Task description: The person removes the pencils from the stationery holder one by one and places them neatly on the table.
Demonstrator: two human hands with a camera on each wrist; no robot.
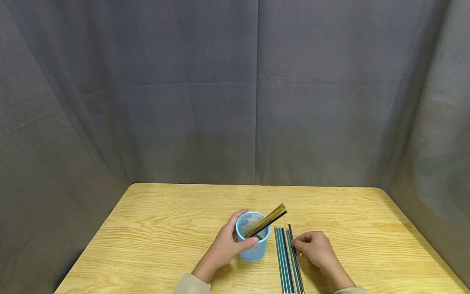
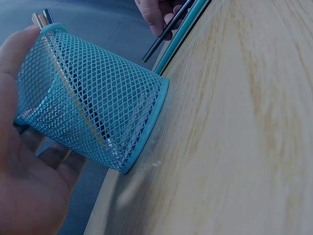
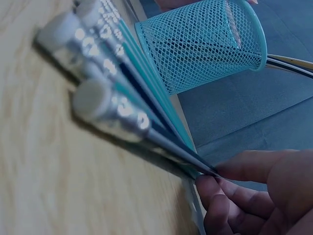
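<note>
The right hand [image 1: 316, 248], at the lower right of the head view, bends its fingers to pinch a dark pencil [image 3: 171, 147] beside a row of green and dark pencils [image 1: 283, 259]; the left hand [image 1: 225, 247], lower centre, curls round a blue mesh cup [image 1: 253, 254]; yellow and black pencils [image 1: 265, 221] lean inside, pointing upper right; the bench [image 1: 165, 228] spreads across the bottom.

blue mesh cup [image 1: 254, 253] upright | yellow pencils [image 1: 265, 221] leaning inside | dark pencil [image 1: 297, 265] pinched | green pencils [image 1: 280, 261] alongside

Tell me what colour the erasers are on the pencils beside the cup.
The erasers look off-white; the right wrist view shows them best.
</note>
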